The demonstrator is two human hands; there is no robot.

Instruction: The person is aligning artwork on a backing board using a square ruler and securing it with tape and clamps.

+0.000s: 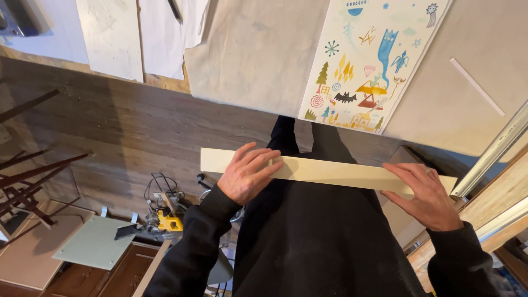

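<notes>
Overhead, the left hand (248, 172) and right hand (426, 193) close their fingers over a long pale strip (324, 170), held level at waist height below the illustrated print (368, 60) on the table (258, 60).

place: workshop | signs: yellow power tool (168, 221) on floor, wooden boards (33, 250), plank floor (126, 126)
</notes>
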